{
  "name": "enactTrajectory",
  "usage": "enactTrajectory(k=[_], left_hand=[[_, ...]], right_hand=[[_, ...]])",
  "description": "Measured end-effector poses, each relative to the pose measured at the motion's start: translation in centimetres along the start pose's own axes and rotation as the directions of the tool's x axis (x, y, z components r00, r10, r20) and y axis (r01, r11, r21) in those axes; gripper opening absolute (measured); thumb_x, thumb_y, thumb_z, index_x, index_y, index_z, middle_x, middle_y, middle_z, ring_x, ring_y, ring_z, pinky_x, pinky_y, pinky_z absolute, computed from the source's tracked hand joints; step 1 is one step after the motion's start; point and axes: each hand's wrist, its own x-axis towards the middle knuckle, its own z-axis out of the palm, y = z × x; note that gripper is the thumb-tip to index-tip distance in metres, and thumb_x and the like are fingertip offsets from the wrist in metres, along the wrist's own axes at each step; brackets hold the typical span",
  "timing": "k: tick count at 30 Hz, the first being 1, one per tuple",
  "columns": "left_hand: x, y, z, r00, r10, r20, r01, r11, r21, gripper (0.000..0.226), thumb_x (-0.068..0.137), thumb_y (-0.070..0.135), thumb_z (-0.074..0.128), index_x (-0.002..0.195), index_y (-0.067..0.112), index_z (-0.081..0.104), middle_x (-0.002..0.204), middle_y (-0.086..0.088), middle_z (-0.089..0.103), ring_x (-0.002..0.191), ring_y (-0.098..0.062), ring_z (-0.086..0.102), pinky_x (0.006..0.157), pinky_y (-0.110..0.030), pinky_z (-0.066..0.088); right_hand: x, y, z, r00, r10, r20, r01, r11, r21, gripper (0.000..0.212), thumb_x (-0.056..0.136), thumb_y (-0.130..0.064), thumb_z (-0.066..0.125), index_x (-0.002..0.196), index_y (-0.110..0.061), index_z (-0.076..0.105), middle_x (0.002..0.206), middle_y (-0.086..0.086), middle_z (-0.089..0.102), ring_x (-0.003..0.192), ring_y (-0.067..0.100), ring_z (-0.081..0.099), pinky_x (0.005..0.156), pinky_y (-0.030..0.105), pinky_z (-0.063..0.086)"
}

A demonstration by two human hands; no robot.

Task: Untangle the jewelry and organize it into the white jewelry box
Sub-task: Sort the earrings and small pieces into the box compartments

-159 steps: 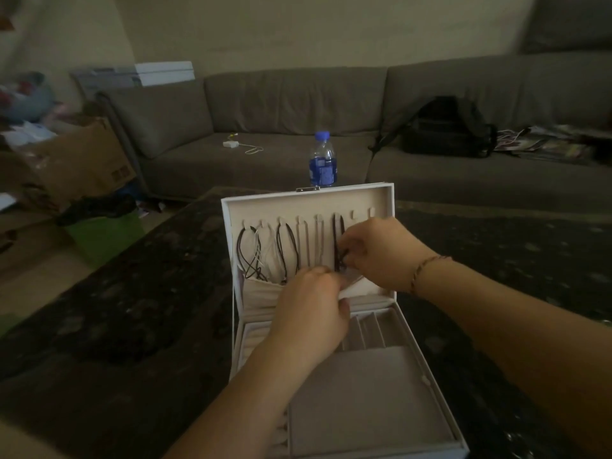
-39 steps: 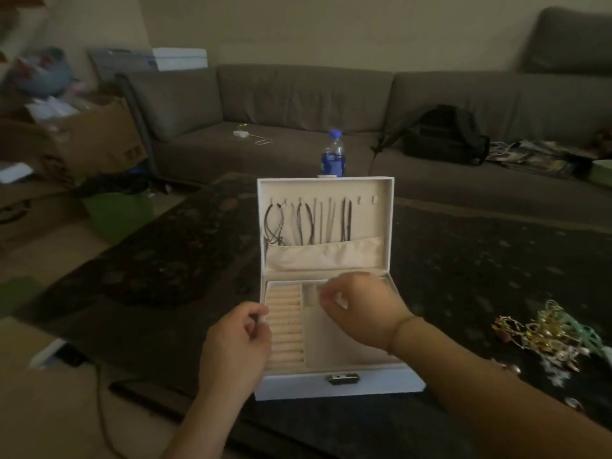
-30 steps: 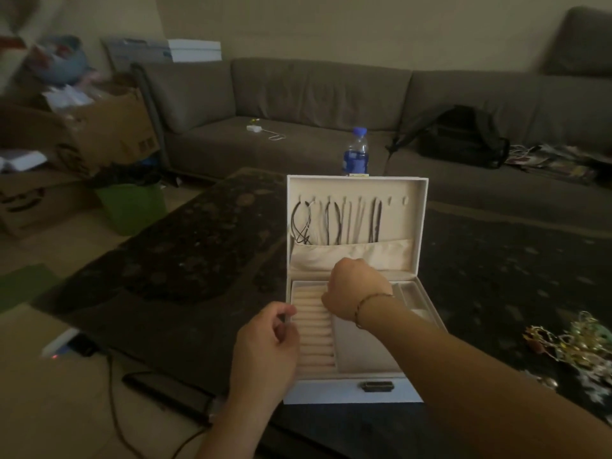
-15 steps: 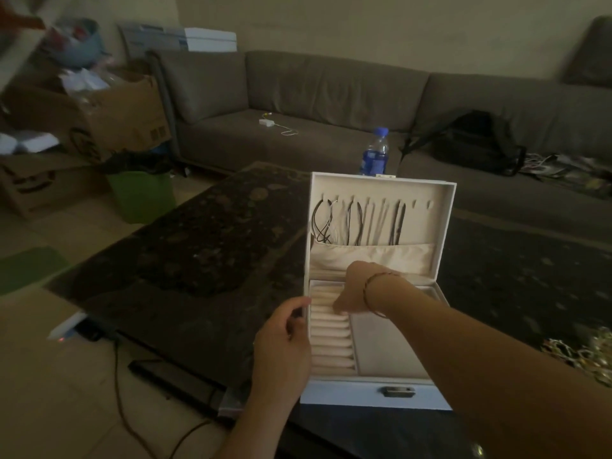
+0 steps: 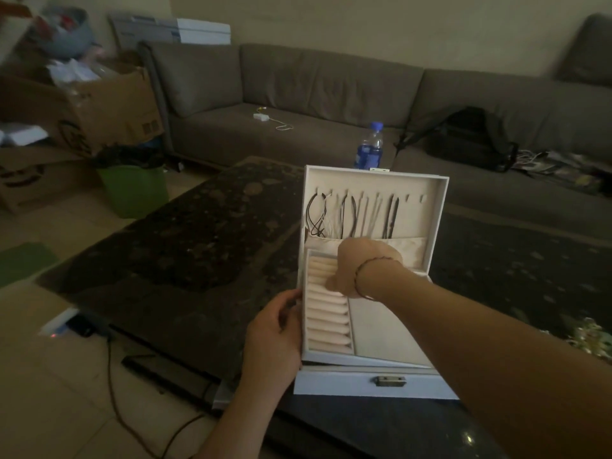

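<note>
both hands grip the tray (image 5: pixel 328 313): left hand (image 5: pixel 276 336) pinching its left edge, right hand (image 5: pixel 359 266) its far rim.

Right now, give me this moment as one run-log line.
left hand: grips tray's left edge | right hand: curled over ring rolls | white jewelry box: lid open, necklaces hung | tangled jewelry: on table

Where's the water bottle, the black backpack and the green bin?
water bottle (image 5: pixel 368 150): head view, on its blue label.
black backpack (image 5: pixel 470 140): head view, middle of its body, on the sofa.
green bin (image 5: pixel 134 190): head view, on its front wall.
</note>
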Motion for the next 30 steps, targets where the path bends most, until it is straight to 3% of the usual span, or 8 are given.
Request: enactTrajectory(k=[6,9,11,17,20,24,26,30], left_hand=[[-0.5,0.8,-0.4,0.985,0.148,-0.088,-0.138,0.984,0.117,0.006,0.093,0.031,0.062,0.093,0.035,0.066,0.093,0.013,0.069,0.086,0.001,0.067,0.079,-0.033,0.059],[-1.7,2.0,0.1,0.863,0.504,0.037,-0.471,0.777,0.418,0.005,0.092,0.038,0.06,0.096,0.041,0.057,0.097,0.025,0.061,0.092,0.005,0.062,0.075,-0.02,0.054],[-2.7,2.8,1.6,0.783,0.584,0.216,-0.611,0.653,0.448,0.009,0.094,0.047,0.055,0.097,0.039,0.06,0.099,0.026,0.059,0.096,0.004,0.059,0.077,-0.019,0.052],[-4.6,4.5,8.8,0.634,0.438,0.638,-0.759,0.51,0.404,0.046,0.091,0.065,0.046,0.125,0.035,0.054,0.128,0.017,0.05,0.117,-0.006,0.045,0.097,-0.033,0.037],[-4.4,5.0,12.3,0.615,0.464,0.638,-0.784,0.45,0.428,0.036,0.093,0.056,0.048,0.119,0.033,0.059,0.117,0.014,0.058,0.108,-0.008,0.055,0.088,-0.029,0.044],[-4.1,4.2,15.4,0.64,0.433,0.634,-0.765,0.431,0.478,0.029,0.061,0.058,0.074,0.067,0.033,0.061,0.069,0.02,0.057,0.063,0.005,0.055,0.053,-0.008,0.038],[-3.9,3.7,16.1,0.631,0.481,0.609,-0.774,0.438,0.456,0.028,0.057,0.053,0.072,0.058,0.031,0.054,0.061,0.02,0.051,0.057,0.004,0.05,0.051,-0.006,0.028],[-3.5,2.4,16.9,0.591,0.582,0.558,-0.806,0.45,0.384,0.02,0.075,0.043,0.06,0.062,0.028,0.056,0.067,0.016,0.054,0.064,-0.001,0.05,0.056,-0.012,0.041]], right_hand=[[-1.5,0.3,-3.7,0.997,-0.044,-0.058,0.042,0.998,-0.041,0.032,0.086,-0.048,0.065,0.084,-0.019,0.051,0.077,-0.002,0.054,0.077,0.016,0.055,0.079,0.034,0.052],[-3.0,2.7,-5.4,0.997,-0.06,-0.044,0.055,0.994,-0.093,0.034,0.086,-0.05,0.064,0.08,-0.02,0.049,0.079,-0.002,0.056,0.075,0.015,0.055,0.079,0.034,0.052],[-4.1,5.4,-6.0,0.999,-0.042,-0.01,0.04,0.992,-0.123,0.034,0.086,-0.051,0.063,0.086,-0.02,0.05,0.08,-0.002,0.057,0.076,0.015,0.056,0.079,0.033,0.053],[-4.6,15.8,-5.5,0.982,0.178,0.063,-0.155,0.952,-0.264,0.036,0.087,-0.056,0.061,0.079,-0.023,0.046,0.075,-0.005,0.052,0.07,0.013,0.051,0.068,0.029,0.042],[-1.8,20.9,-4.6,0.961,0.269,0.062,-0.247,0.938,-0.243,0.034,0.087,-0.053,0.061,0.077,-0.025,0.045,0.077,-0.003,0.054,0.076,0.015,0.054,0.078,0.033,0.05],[3.5,24.9,-2.8,0.944,0.329,0.041,-0.316,0.93,-0.187,0.031,0.087,-0.049,0.063,0.083,-0.02,0.053,0.078,0.0,0.058,0.078,0.019,0.056,0.085,0.038,0.051],[6.0,25.6,-1.4,0.945,0.324,0.047,-0.314,0.938,-0.145,0.031,0.087,-0.046,0.064,0.095,-0.016,0.059,0.08,0.002,0.058,0.082,0.02,0.057,0.085,0.039,0.05],[10.0,25.4,1.8,0.951,0.304,0.046,-0.298,0.948,-0.111,0.033,0.088,-0.037,0.066,0.109,-0.011,0.06,0.093,0.006,0.061,0.091,0.024,0.058,0.087,0.04,0.048]])
